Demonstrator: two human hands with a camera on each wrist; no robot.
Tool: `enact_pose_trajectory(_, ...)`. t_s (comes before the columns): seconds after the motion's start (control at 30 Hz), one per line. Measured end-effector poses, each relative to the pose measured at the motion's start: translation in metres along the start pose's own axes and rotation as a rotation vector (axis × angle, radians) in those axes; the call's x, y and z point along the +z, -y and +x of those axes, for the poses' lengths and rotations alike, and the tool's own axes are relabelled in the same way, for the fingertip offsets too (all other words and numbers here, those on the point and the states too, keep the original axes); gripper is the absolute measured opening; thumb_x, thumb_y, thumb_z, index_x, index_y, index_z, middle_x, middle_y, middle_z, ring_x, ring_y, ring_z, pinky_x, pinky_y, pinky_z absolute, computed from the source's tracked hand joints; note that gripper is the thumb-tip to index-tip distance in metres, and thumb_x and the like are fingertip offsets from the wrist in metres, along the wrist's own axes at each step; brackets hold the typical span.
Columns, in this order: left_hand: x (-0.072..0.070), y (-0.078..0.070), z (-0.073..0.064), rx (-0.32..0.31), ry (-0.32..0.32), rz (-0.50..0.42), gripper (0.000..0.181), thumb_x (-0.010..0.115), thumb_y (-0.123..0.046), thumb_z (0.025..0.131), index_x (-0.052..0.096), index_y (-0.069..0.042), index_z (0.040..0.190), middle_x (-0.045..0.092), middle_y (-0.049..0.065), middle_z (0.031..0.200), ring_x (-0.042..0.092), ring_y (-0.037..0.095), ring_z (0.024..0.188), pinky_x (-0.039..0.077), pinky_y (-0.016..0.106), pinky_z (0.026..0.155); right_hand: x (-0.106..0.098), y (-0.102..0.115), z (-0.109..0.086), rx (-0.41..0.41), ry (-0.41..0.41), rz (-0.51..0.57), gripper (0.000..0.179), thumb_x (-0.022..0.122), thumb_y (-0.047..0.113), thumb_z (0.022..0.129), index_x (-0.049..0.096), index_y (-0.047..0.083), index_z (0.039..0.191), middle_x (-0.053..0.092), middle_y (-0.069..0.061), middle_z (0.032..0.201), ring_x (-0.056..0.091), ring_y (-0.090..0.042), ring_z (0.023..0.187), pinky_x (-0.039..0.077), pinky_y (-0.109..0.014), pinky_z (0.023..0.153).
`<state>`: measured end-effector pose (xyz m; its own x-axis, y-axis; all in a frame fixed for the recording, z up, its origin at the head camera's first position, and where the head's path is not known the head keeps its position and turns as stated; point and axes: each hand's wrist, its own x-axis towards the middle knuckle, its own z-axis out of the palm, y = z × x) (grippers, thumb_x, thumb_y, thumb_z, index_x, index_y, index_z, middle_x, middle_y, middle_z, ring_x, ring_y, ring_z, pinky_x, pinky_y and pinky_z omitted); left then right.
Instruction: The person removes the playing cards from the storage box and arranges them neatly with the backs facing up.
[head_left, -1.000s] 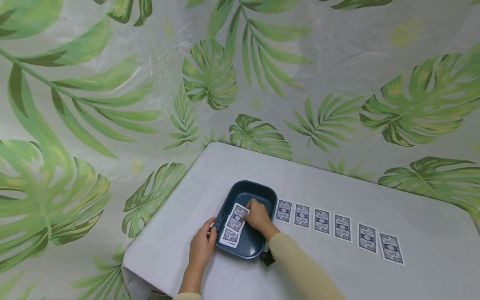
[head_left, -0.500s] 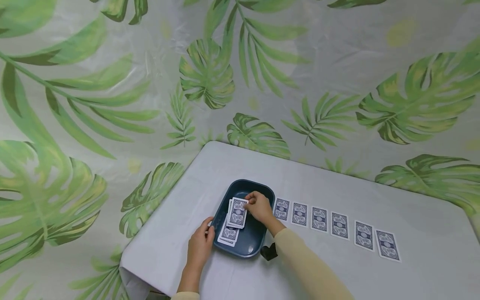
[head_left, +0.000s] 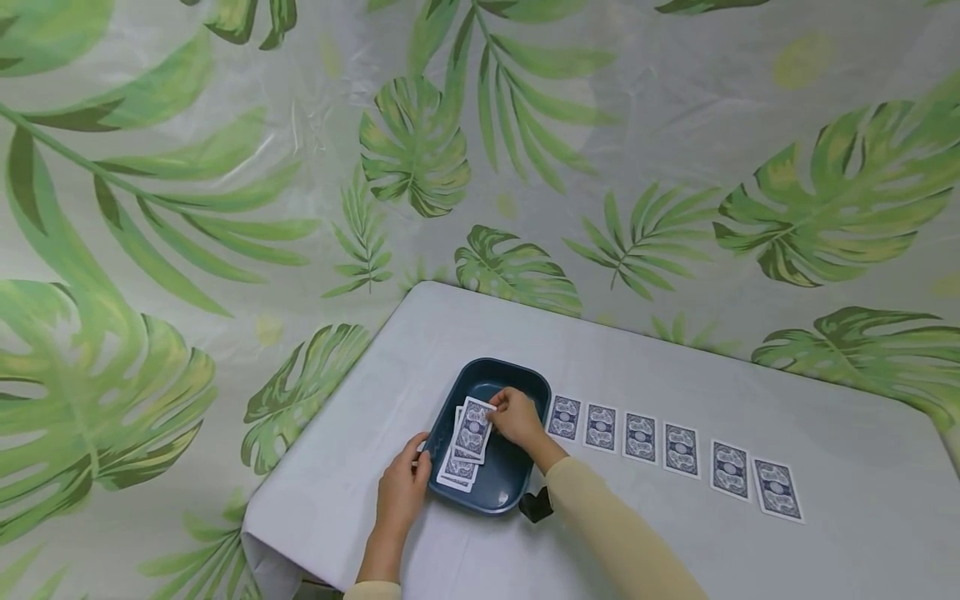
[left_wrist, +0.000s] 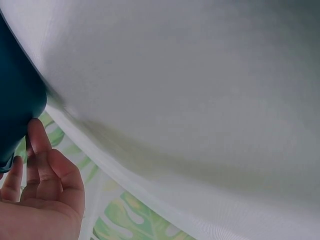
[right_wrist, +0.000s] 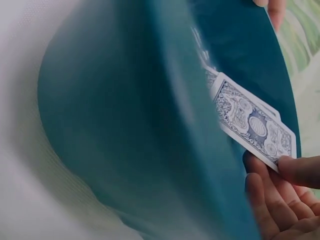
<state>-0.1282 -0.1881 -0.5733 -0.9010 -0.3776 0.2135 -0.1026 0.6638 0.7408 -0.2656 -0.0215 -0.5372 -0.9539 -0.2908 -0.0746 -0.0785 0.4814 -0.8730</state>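
A dark blue rectangular tray [head_left: 491, 502] stands on the cloth-covered table. Several patterned playing cards [head_left: 459, 469] lie face down in its left part, overlapping. My right hand [head_left: 519, 417] reaches over the tray and pinches the edge of a playing card [head_left: 474, 427] between thumb and fingertips. In the right wrist view, that card [right_wrist: 257, 125] slants above another, and the tray wall [right_wrist: 115, 115] hides part of them. At the tray's left side my left hand [head_left: 401, 487] holds the rim; in the left wrist view its fingers [left_wrist: 39, 134] touch the tray's outer wall.
Several face-down cards [head_left: 640, 437] form a row on the white tablecloth [head_left: 637, 533], stretching right from the tray. A small black object [head_left: 536, 505] is partly visible by the right forearm. A leaf-patterned sheet [head_left: 637, 125] hangs beyond the table's edge.
Within the tray, my right hand has shifted the pinched card slightly; its angle over the cards beneath has changed. My left hand stays at the tray's side. The row of cards is unchanged.
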Motion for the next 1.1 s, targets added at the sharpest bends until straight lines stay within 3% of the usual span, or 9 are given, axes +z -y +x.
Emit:
enact_pose_trajectory(0.17, 0.000, -0.001, 0.000, 0.019, -0.018, -0.004, 0.032, 0.058, -0.012, 0.096, 0.063, -0.010, 0.127, 0.069, 0.011, 0.095, 0.065, 0.022, 0.076, 0.051, 0.043, 0.071, -0.011, 0.003, -0.001, -0.021, -0.018, -0.029, 0.007, 0.066, 0.000, 0.087, 0.061, -0.002, 0.092, 0.064, -0.008, 0.074, 0.066, -0.026, 0.062, 0.052, -0.028, 0.054)
enact_pose_trajectory(0.37, 0.001, -0.002, 0.000, 0.032, -0.018, -0.014, 0.032, 0.058, -0.012, 0.096, 0.062, -0.010, 0.128, 0.069, 0.011, 0.094, 0.065, 0.021, 0.076, 0.051, 0.042, 0.071, -0.029, 0.002, 0.001, -0.004, -0.038, 0.018, 0.006, 0.065, 0.000, 0.088, 0.061, -0.003, 0.090, 0.063, -0.009, 0.075, 0.068, -0.036, 0.069, 0.055, -0.035, 0.058)
enact_pose_trajectory(0.5, 0.000, -0.003, 0.000, 0.013, -0.004, -0.016, 0.032, 0.057, -0.013, 0.097, 0.062, -0.010, 0.129, 0.069, 0.012, 0.096, 0.065, 0.022, 0.077, 0.051, 0.043, 0.072, -0.044, 0.002, 0.002, 0.057, -0.048, 0.081, 0.007, 0.065, 0.002, 0.089, 0.061, -0.003, 0.093, 0.065, -0.010, 0.078, 0.068, -0.032, 0.068, 0.056, -0.040, 0.064)
enact_pose_trajectory(0.63, -0.002, -0.002, -0.001, -0.001, -0.005, -0.007, 0.032, 0.056, -0.012, 0.097, 0.062, -0.010, 0.129, 0.069, 0.013, 0.097, 0.066, 0.024, 0.078, 0.050, 0.044, 0.072, -0.064, 0.002, 0.000, 0.093, -0.063, 0.146, 0.011, 0.064, 0.003, 0.090, 0.061, -0.004, 0.097, 0.065, -0.012, 0.079, 0.067, -0.024, 0.064, 0.056, -0.035, 0.062)
enact_pose_trajectory(0.93, -0.003, -0.002, -0.003, -0.012, 0.003, 0.000, 0.033, 0.055, -0.012, 0.097, 0.061, -0.009, 0.129, 0.069, 0.015, 0.100, 0.066, 0.026, 0.080, 0.050, 0.046, 0.074, -0.114, -0.010, -0.013, 0.162, -0.099, 0.230, 0.018, 0.062, 0.006, 0.094, 0.059, -0.006, 0.107, 0.063, -0.013, 0.085, 0.067, -0.036, 0.078, 0.056, -0.039, 0.071)
enact_pose_trajectory(1.1, -0.002, -0.004, -0.002, -0.010, 0.018, 0.002, 0.033, 0.054, -0.013, 0.098, 0.060, -0.009, 0.130, 0.069, 0.014, 0.099, 0.066, 0.025, 0.080, 0.050, 0.045, 0.073, -0.132, -0.024, -0.022, 0.188, -0.125, 0.214, 0.020, 0.061, 0.007, 0.094, 0.058, -0.007, 0.109, 0.064, -0.010, 0.084, 0.066, -0.025, 0.070, 0.056, -0.036, 0.069)
